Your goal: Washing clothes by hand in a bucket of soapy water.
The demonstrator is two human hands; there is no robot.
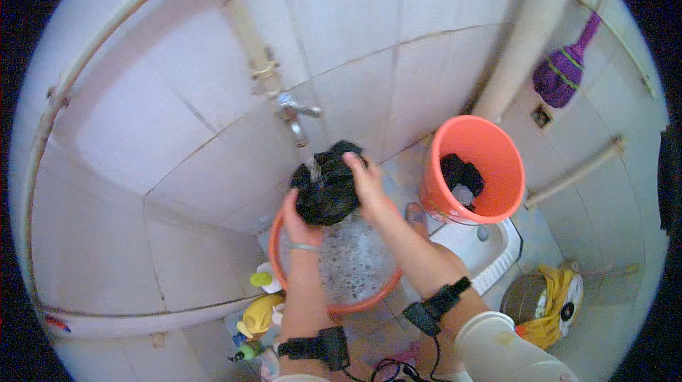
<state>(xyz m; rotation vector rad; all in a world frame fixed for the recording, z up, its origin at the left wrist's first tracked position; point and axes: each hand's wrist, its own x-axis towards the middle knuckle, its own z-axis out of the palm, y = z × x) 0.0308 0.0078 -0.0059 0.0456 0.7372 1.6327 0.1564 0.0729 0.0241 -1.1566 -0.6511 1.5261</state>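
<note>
Both of my hands hold a wet black cloth item (327, 190), perhaps a garment. My left hand (301, 225) grips its lower left edge, and my right hand (367, 185) has its right side, thumb on top. Water falls onto the cloth from a metal tap (295, 121) on the wall. Beneath my hands stands an orange basin (367, 304) holding sudsy water (351, 259). My fingers under the cloth are hidden.
An orange bucket (493, 169) with black cloth (463, 177) inside stands at right, by a white squat toilet (495, 254). Bottles, including a yellow one (258, 315), stand left of the basin. A waste bin (525, 296), a purple brush holder (559, 75) and wall pipes (245, 30) surround me.
</note>
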